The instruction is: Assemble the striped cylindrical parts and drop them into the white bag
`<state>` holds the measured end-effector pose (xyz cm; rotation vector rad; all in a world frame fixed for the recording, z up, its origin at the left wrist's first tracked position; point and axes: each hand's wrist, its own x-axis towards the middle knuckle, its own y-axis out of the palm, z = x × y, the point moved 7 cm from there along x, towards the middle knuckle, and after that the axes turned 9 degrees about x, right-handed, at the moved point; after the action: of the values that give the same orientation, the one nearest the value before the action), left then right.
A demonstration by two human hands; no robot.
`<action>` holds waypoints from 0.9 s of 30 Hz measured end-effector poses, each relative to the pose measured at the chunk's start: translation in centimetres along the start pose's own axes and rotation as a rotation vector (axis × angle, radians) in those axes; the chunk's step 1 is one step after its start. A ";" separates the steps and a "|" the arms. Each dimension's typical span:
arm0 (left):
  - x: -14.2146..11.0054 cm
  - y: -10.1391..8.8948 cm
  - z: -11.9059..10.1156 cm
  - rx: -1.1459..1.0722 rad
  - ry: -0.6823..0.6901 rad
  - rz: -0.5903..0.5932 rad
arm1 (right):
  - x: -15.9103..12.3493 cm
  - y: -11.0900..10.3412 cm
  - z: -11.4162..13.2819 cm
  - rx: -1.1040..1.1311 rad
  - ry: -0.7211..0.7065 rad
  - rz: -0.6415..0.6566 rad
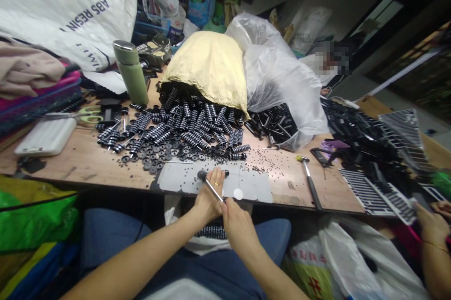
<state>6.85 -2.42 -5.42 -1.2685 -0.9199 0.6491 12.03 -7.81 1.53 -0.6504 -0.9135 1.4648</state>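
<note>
In the middle of the head view, my left hand [208,200] is closed over the grey mat at the table's front edge. A small dark cylinder [226,173] sticks out past its fingers. My right hand [237,219] is closed round the lower end of a metal rod with a round black end [213,191], which slants up to the left across my left hand. Small black bits dot the grey mat [253,185]. Just behind it lie loose black discs [151,152] and a heap of ribbed black rollers [190,124], some with metal shafts showing.
A hammer [310,182] lies right of the mat. Behind the rollers are a yellow sack [207,65], a clear plastic bag [278,79] and a green flask [132,72]. Scissors [89,114] and a white power bank [47,135] lie left. Another person's hand [431,225] is far right, near black parts.
</note>
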 end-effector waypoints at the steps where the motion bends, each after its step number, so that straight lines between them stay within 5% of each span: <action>1: 0.0 0.1 0.1 -0.001 -0.002 0.002 | -0.1 0.8 -0.4 -0.037 0.028 0.051; 4: 0.3 -0.3 0.5 -0.057 0.025 -0.024 | -0.1 0.4 -0.9 0.022 0.077 0.027; 10: 2.0 -2.6 2.2 -0.143 -0.045 -0.030 | 1.1 -4.9 -1.3 0.181 0.092 -0.219; 15: 0.4 -5.4 2.8 -0.215 -0.002 -0.070 | 2.3 -5.4 -6.9 -0.099 0.154 -0.244; 17: 0.5 -6.8 6.9 -0.173 -0.139 -0.178 | 2.4 -4.9 -9.9 -0.243 0.195 -0.212; 19: 1.2 -7.8 13.5 -0.074 -0.397 -0.280 | 2.3 -4.4 -12.5 -0.365 0.226 -0.180; 22: 3.9 -8.0 21.6 -0.024 -0.559 -0.339 | 2.4 -4.0 -14.8 -0.504 0.215 -0.193; 24: 5.8 -7.6 24.6 -0.020 -0.589 -0.355 | 3.0 -4.0 -15.0 -0.550 0.160 -0.243; 27: 7.3 -6.8 25.9 -0.026 -0.614 -0.365 | 4.7 -4.4 -14.1 -0.491 0.066 -0.328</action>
<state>-12.25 15.45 3.79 -0.8910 -1.6245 0.7459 25.59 -1.10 -1.70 -0.8527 -1.2772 0.9248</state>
